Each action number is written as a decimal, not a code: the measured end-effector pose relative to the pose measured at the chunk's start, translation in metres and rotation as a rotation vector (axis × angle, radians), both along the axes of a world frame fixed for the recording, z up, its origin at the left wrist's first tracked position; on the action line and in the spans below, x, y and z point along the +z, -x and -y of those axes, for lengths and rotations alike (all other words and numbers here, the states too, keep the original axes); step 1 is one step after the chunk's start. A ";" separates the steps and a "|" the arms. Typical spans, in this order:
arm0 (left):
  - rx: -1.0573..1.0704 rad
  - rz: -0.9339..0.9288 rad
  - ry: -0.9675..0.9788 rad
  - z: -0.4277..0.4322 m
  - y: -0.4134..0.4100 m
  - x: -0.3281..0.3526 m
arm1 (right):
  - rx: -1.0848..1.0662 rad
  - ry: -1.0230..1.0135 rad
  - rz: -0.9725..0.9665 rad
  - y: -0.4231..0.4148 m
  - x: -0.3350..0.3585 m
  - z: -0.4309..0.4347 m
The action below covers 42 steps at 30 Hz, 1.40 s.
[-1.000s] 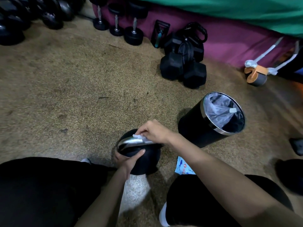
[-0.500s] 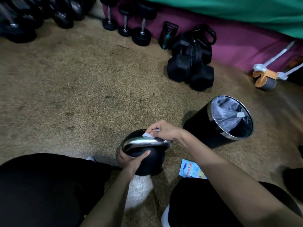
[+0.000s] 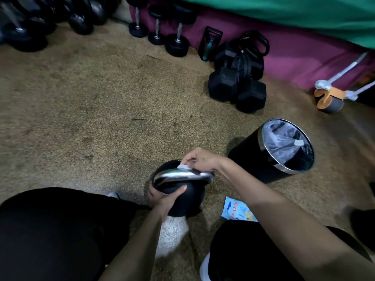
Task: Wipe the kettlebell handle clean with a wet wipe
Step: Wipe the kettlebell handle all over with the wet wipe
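A black kettlebell (image 3: pixel 188 201) with a shiny silver handle (image 3: pixel 180 175) stands on the floor between my knees. My left hand (image 3: pixel 162 196) grips the near side of the ball, thumb across its front. My right hand (image 3: pixel 199 160) pinches a white wet wipe (image 3: pixel 183 166) against the far side of the handle, near its middle. Most of the wipe is hidden under my fingers.
A black bin (image 3: pixel 284 151) with a plastic liner stands just right of the kettlebell. A blue wipes packet (image 3: pixel 237 211) lies by my right knee. Hex dumbbells (image 3: pixel 237 90), round dumbbells (image 3: pixel 176 37) and an ab roller (image 3: pixel 328 98) line the far wall.
My right hand with the wipe has slid along the handle, from its left part toward the middle and right. My left hand keeps its grip on the ball.
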<state>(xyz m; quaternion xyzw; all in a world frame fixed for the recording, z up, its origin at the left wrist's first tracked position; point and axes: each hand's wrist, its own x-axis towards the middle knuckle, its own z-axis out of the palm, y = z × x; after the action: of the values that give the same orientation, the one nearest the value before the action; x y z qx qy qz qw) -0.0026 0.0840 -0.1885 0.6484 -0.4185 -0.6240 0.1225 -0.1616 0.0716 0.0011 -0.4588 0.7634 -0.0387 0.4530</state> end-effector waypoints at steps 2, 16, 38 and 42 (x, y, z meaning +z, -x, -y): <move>-0.005 -0.002 -0.004 0.000 0.000 0.000 | -0.021 0.016 0.031 0.004 0.005 -0.002; 0.011 0.016 0.003 -0.001 0.002 0.011 | 0.021 0.274 -0.235 -0.020 0.001 -0.018; -0.035 0.085 -0.022 0.002 0.005 0.015 | 0.372 0.672 -0.412 -0.033 -0.014 -0.054; -0.028 0.078 -0.043 0.003 0.005 0.016 | 0.417 0.706 -0.457 -0.036 -0.013 -0.053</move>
<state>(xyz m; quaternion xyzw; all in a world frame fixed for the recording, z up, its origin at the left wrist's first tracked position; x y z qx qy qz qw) -0.0080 0.0813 -0.1727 0.6690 -0.4185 -0.6085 0.0836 -0.1256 0.1251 -0.0123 -0.7253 0.6751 -0.1021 0.0877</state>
